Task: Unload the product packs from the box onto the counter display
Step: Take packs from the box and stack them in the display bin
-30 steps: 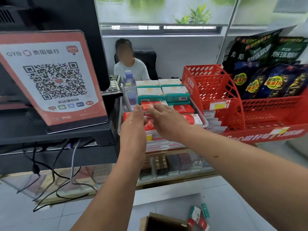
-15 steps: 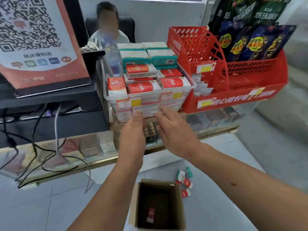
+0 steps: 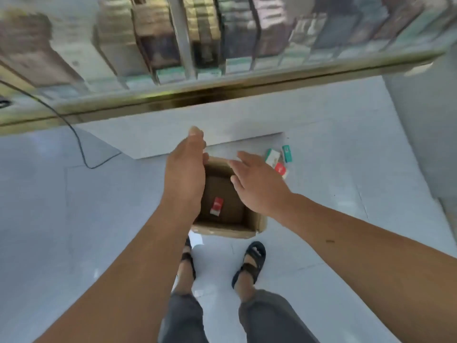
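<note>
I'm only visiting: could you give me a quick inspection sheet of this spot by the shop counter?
Surface: pale grey tiled floor; the box stands on it.
Job's things: open brown cardboard box holding one red-and-white pack; no other pack visible inside.
Clutter: three small loose packs on the floor right of the box: green-and-white pack, teal pack, red pack.
Grippers: left hand and right hand both open and empty, above the box.
Cables: one thin black cable hanging from the counter to the floor, left of the box.
Surroundings: glass display counter with brass-coloured edge, blurred goods inside; the person's black sandals.
</note>
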`<state>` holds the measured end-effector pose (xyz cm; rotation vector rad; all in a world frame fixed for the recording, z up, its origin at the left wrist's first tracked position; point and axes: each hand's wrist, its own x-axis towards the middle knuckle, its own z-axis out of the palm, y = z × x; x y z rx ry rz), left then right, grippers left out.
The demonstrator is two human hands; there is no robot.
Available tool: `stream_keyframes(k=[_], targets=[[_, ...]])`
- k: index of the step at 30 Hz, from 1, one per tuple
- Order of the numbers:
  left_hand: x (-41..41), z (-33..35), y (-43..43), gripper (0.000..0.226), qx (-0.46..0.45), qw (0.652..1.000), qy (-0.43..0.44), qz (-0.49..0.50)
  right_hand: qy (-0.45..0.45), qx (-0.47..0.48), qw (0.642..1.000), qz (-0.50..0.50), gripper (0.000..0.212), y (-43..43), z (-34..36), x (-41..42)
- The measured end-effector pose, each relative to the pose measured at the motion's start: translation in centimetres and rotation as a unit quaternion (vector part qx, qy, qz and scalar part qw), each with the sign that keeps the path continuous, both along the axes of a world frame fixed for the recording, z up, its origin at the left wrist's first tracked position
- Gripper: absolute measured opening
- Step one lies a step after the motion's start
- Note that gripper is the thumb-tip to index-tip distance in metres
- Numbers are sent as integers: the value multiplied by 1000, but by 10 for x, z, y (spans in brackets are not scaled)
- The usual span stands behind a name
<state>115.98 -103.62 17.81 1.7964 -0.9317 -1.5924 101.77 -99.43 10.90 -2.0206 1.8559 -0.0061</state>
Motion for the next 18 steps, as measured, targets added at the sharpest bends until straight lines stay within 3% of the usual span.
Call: stream_keyframes(k=[5,9,18], targets=[[10,-103,4,39,75,997,-13,-20,3,98,995,-20,39,20,-96,4],[20,-171,1,36,116,992,-30,-34,-10,123,991,-50,40,21,-154,12],[26,-316,-1,34,135,985,-67,-84,14,268,960,-77,47,16,-321,35]])
